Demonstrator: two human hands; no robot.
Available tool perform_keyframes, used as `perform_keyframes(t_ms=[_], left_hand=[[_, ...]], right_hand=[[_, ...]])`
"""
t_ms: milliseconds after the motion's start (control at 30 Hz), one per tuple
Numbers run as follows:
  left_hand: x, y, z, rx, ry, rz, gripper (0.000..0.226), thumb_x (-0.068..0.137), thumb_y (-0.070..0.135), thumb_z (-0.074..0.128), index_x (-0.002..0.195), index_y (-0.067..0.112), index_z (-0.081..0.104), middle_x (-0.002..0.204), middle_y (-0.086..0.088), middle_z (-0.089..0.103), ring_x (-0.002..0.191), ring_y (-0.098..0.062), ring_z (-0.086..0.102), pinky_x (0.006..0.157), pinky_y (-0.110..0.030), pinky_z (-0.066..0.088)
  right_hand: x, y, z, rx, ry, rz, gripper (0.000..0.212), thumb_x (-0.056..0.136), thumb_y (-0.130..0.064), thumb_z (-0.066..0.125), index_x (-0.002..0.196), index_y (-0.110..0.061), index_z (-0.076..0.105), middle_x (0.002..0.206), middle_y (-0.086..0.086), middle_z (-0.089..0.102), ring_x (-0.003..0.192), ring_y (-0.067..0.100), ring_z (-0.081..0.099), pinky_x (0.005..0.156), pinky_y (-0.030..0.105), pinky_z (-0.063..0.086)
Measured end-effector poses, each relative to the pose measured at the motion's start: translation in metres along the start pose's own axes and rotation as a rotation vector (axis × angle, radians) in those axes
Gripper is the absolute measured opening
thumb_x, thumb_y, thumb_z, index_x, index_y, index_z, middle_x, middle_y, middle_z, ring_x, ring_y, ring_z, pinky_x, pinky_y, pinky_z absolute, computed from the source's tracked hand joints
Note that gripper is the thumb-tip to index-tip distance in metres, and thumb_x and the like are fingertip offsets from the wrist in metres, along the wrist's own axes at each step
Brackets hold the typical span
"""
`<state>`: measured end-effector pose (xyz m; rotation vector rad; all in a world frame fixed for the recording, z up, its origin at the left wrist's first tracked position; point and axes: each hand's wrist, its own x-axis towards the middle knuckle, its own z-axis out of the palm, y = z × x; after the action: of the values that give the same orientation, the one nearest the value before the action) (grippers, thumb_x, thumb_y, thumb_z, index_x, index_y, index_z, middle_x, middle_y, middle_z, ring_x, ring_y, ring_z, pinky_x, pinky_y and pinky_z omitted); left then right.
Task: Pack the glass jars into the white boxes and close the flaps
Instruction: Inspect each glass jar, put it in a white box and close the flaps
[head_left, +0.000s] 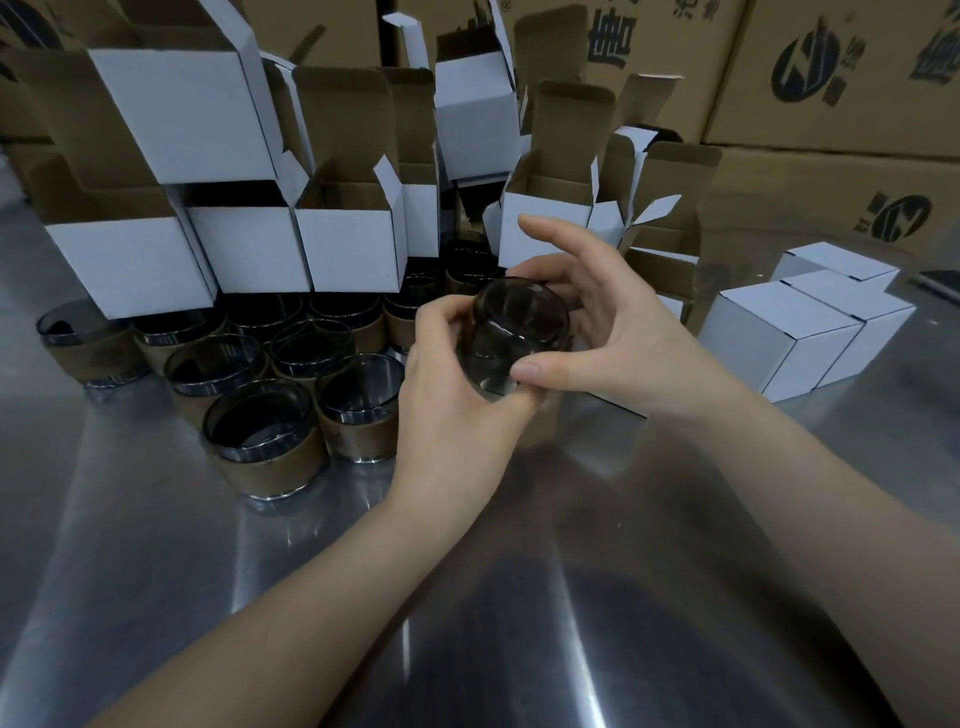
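Glass jar (511, 332): I hold one dark jar, tilted, in the air above the middle of the tabletop (519, 597). My left hand (452, 410) grips it from the near left side, fingers curled round the wall. My right hand (613, 332) pinches it between the thumb on the near side and the fingers on the far side, with the index finger raised clear. The sleeved jars (260, 426), each wrapped in a brown band, stand upright in a cluster towards the far left of the tabletop. The open white boxes (348, 249) are stacked just behind them along the far edge, flaps up. The closed white boxes (779, 332) sit together near the right edge. Brown cartons (831, 78) stand beyond the far edge.
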<state>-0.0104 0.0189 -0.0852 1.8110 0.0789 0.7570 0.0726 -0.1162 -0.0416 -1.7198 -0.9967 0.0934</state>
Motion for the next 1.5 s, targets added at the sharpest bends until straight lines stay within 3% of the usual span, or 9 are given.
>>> perform_keyframes(t_ms=[133,267,400,600,800,900,1100,1333,1500], left_hand=[[0.000,-0.002,0.000,-0.103,-0.015,0.020,0.068,0.072,0.033,0.080,0.128,0.027,0.040,0.125,0.016,0.058,0.115,0.007,0.054,0.088,-0.007,0.044],[0.000,-0.005,0.001,-0.150,-0.053,0.074,0.073,0.075,0.023,0.078,0.132,0.021,0.032,0.145,-0.002,0.046,0.131,-0.007,0.048,0.104,-0.024,0.045],[0.000,-0.003,0.001,-0.178,-0.056,0.122,0.071,0.077,0.010,0.078,0.124,0.029,0.030,0.151,-0.014,0.037,0.135,-0.016,0.046,0.104,-0.025,0.045],[-0.001,0.000,0.001,-0.165,-0.036,0.117,0.068,0.071,0.022,0.078,0.114,0.041,0.030,0.145,-0.011,0.045,0.128,-0.013,0.052,0.099,-0.026,0.049],[-0.002,0.001,0.001,-0.159,-0.051,0.083,0.066,0.070,0.037,0.081,0.115,0.034,0.032,0.111,0.032,0.056,0.106,0.002,0.061,0.083,-0.016,0.050],[-0.004,0.003,0.000,-0.208,-0.060,0.047,0.065,0.069,0.051,0.076,0.117,0.024,0.039,0.108,0.029,0.059,0.105,0.002,0.061,0.082,-0.014,0.048],[-0.002,0.004,0.001,-0.264,-0.067,-0.047,0.063,0.069,0.058,0.068,0.123,0.029,0.053,0.122,0.008,0.060,0.114,-0.006,0.058,0.096,-0.027,0.048],[-0.005,0.012,0.006,-0.453,0.060,-0.149,0.039,0.083,0.022,0.075,0.108,0.025,0.045,0.106,0.001,0.058,0.087,0.004,0.061,0.077,-0.014,0.049],[-0.001,0.010,0.004,-0.508,0.047,-0.249,0.016,0.094,0.011,0.060,0.106,0.021,0.055,0.100,0.005,0.065,0.091,0.001,0.064,0.087,-0.024,0.054]], right_hand=[[0.001,-0.002,-0.008,-0.015,-0.070,0.054,0.085,0.065,-0.038,0.082,0.138,-0.041,0.038,0.133,-0.006,0.053,0.129,0.011,0.050,0.108,0.044,0.043],[0.001,0.000,-0.010,-0.040,-0.124,0.061,0.073,0.069,-0.027,0.082,0.135,-0.026,0.050,0.132,-0.005,0.059,0.127,0.014,0.052,0.110,0.046,0.041],[0.001,-0.002,-0.010,-0.021,-0.145,0.007,0.074,0.067,-0.031,0.082,0.133,-0.035,0.049,0.136,-0.008,0.055,0.132,0.015,0.048,0.111,0.045,0.040],[0.001,-0.004,-0.010,-0.019,-0.159,-0.041,0.074,0.068,-0.029,0.083,0.134,-0.035,0.048,0.137,-0.009,0.053,0.133,0.016,0.046,0.110,0.044,0.041],[0.001,-0.005,-0.010,0.021,-0.136,-0.001,0.067,0.068,-0.036,0.079,0.129,-0.036,0.052,0.133,-0.005,0.055,0.129,0.018,0.050,0.105,0.042,0.046],[0.000,-0.003,-0.011,0.077,-0.144,0.054,0.053,0.077,-0.038,0.069,0.128,-0.029,0.055,0.125,-0.004,0.061,0.120,0.013,0.058,0.093,0.027,0.050],[0.003,0.002,-0.016,0.391,-0.103,0.233,0.039,0.091,-0.029,0.047,0.125,-0.011,0.055,0.114,0.011,0.066,0.105,0.024,0.066,0.081,0.029,0.053],[0.004,0.005,-0.007,0.561,0.060,0.197,0.060,0.081,-0.014,0.061,0.138,-0.004,0.045,0.125,0.017,0.060,0.110,0.030,0.065,0.091,0.043,0.054],[0.002,0.004,0.005,0.265,0.219,0.107,0.073,0.067,-0.014,0.079,0.135,-0.012,0.053,0.127,0.008,0.062,0.116,0.020,0.061,0.103,0.039,0.049]])
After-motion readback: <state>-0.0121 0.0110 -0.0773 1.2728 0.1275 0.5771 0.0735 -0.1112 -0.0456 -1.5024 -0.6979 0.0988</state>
